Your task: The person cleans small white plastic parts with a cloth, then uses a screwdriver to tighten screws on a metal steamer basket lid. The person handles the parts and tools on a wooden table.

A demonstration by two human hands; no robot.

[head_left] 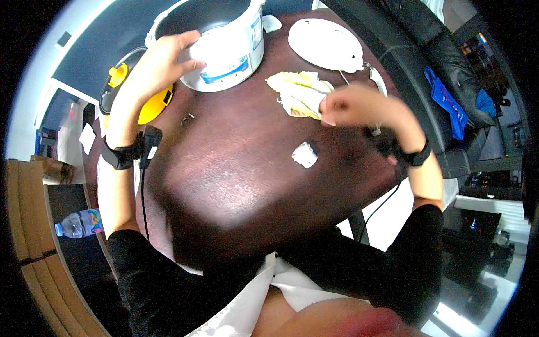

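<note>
My left hand is at the near left side of a white, pot-like appliance body with a dark inside and a blue-and-white label. Its thumb and forefinger are spread apart, with nothing visible between them; whether they touch the white wall is unclear. My right hand is smeared by motion. Its fingertips are at the right end of a crumpled white-and-yellow cloth on the table, and I cannot tell if they grip it. Nearer to me lies a small white plastic piece.
A white oval lid lies far right on the dark brown table. A yellow-and-black object stands behind my left forearm. Small crumbs lie nearby. A plastic bottle is at left, a black sofa at right. Cables hang from both wristbands.
</note>
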